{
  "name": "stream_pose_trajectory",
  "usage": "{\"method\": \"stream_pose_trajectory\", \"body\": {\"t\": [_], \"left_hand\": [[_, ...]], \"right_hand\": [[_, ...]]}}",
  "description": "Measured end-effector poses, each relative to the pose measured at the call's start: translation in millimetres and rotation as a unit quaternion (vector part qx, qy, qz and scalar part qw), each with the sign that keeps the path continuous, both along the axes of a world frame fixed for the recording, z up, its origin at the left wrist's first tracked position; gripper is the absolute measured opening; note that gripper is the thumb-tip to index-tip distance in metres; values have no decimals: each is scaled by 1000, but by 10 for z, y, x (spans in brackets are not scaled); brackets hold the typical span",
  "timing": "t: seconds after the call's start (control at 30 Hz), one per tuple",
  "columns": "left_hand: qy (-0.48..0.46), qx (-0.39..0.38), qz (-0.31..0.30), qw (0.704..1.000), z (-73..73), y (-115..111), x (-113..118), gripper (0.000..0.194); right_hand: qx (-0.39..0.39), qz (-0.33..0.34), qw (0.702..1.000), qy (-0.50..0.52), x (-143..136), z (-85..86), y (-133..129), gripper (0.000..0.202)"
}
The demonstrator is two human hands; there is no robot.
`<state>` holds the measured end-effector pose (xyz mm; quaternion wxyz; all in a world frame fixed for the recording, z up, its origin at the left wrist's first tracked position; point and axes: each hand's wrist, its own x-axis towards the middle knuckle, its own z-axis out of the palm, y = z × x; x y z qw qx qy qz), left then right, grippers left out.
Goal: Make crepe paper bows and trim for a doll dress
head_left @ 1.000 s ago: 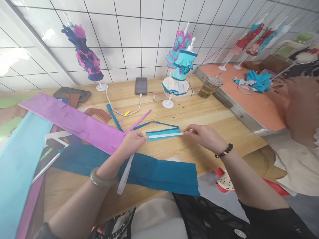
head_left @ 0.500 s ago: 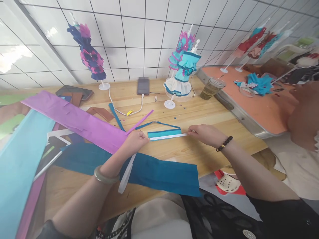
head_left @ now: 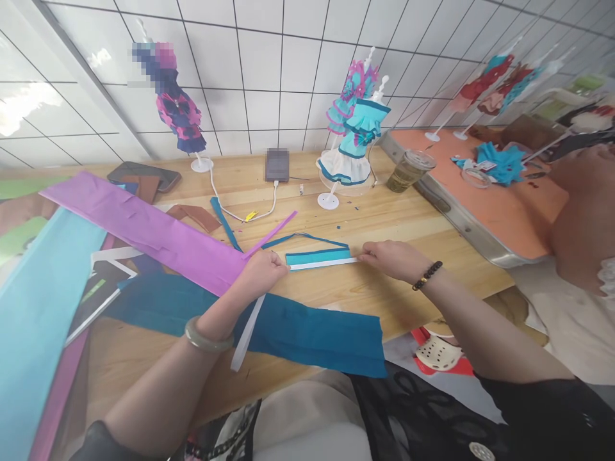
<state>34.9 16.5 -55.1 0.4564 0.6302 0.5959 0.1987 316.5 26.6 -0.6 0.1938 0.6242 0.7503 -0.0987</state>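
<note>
A narrow white strip of tape [head_left: 321,263] is stretched between my two hands. My left hand [head_left: 263,273] pinches it near its left part, and its loose tail hangs below my wrist over the dark teal sheet [head_left: 327,336]. At the other end, my right hand [head_left: 391,259] pinches the tip between thumb and fingers. The tape lies along the lower edge of a small light-blue strip [head_left: 317,255] with a dark teal border. Just behind runs a thin dark teal band [head_left: 307,238]. A purple sheet [head_left: 163,230] reaches under my left hand.
Dressed mini mannequins [head_left: 353,144] stand at the back, one more [head_left: 180,121] at the left. A drink cup [head_left: 408,171], a blurred dark device [head_left: 277,165] with a white cable and a phone [head_left: 144,176] rest on the wooden table [head_left: 408,224]. Another person [head_left: 571,282] is at the right.
My right hand has shifted very slightly left. Both hands keep the white tape stretched over the light-blue strip; the view has moved a little.
</note>
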Motion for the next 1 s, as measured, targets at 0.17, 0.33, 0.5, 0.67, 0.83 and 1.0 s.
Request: {"method": "stream_pose_trajectory", "body": {"t": [0.17, 0.33, 0.5, 0.67, 0.83, 1.0], "left_hand": [[15, -9, 6, 1000, -13, 1, 1, 25], [20, -5, 3, 1000, 9, 7, 7, 24], [23, -11, 0, 1000, 23, 12, 12, 23], [25, -11, 0, 1000, 47, 6, 13, 22], [29, -11, -3, 1000, 49, 8, 20, 23], [28, -9, 0, 1000, 26, 12, 18, 23]], "right_hand": [[-23, -20, 1000, -2, -26, 2, 20, 36], [-42, -22, 999, 25, -2, 11, 36, 35], [-64, -27, 993, 97, 109, 6, 62, 36], [-102, -31, 980, 168, 230, -10, 107, 42], [-137, -27, 971, 193, 297, -61, 156, 46], [-117, -37, 978, 170, 244, -96, 155, 44]]}}
